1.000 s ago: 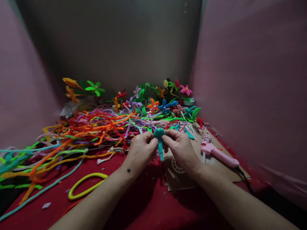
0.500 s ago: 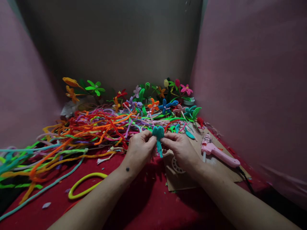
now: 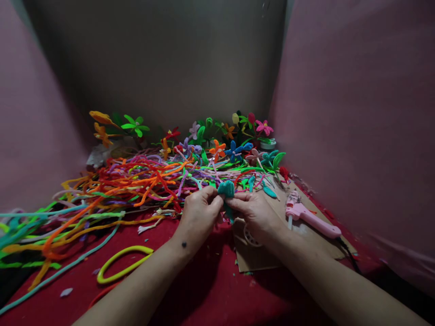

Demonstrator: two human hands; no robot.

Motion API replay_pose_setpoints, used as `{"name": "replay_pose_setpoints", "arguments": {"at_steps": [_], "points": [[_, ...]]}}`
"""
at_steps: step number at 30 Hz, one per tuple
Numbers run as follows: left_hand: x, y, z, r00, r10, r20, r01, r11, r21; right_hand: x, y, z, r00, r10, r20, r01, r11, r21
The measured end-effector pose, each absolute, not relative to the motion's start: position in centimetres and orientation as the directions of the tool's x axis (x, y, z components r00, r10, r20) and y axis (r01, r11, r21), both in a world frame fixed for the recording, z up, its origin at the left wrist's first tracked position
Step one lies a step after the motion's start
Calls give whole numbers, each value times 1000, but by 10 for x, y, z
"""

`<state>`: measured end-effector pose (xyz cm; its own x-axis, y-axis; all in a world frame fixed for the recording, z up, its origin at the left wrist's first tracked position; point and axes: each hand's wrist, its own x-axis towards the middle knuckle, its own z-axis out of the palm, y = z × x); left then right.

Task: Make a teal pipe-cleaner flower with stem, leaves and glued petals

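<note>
Between both hands, near the middle of the view, is a small teal fuzzy piece (image 3: pixel 226 189) with a bunched top and a short tail hanging below. My left hand (image 3: pixel 200 216) pinches it from the left, thumb and forefinger closed on it. From the right, my right hand (image 3: pixel 258 213) also pinches it, just under the bunched top. The fingertips of the two hands nearly meet and hide part of the piece. Behind them lies a heap of coloured pipe cleaners (image 3: pixel 136 179).
A pink glue gun (image 3: pixel 314 222) lies on a cardboard sheet (image 3: pixel 258 262) at the right. A yellow loop (image 3: pixel 112 271) rests on the red cloth (image 3: pixel 190 290) beside my left forearm. Fuzzy flowers (image 3: pixel 234 151) stand at the back.
The teal piece has tilted and its top looks more bunched, with less of its tail showing. My right fingers have shifted slightly left and across it.
</note>
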<state>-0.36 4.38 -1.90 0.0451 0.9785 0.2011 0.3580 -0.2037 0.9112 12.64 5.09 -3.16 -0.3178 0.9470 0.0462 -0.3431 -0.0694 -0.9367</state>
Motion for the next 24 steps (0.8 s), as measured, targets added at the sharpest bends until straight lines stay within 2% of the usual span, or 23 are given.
{"name": "replay_pose_setpoints", "arguments": {"at_steps": [4,10,13,18,24], "points": [[-6,47,-20,42,948,316,459,-299,836,128,50,-28,-224,973,58,-267,-4,-964],[-8,49,-14,19,935,354,301,-343,890,129,50,-27,-152,986,67,-139,46,-989],[-10,47,-10,34,917,397,329,-386,862,129,49,-26,-132,986,98,-68,90,-994],[-14,46,-12,110,850,515,484,-498,719,129,48,-26,-156,972,174,33,181,-983],[-17,46,-14,224,721,656,631,-620,467,131,47,-29,-172,955,239,170,268,-948]]}}
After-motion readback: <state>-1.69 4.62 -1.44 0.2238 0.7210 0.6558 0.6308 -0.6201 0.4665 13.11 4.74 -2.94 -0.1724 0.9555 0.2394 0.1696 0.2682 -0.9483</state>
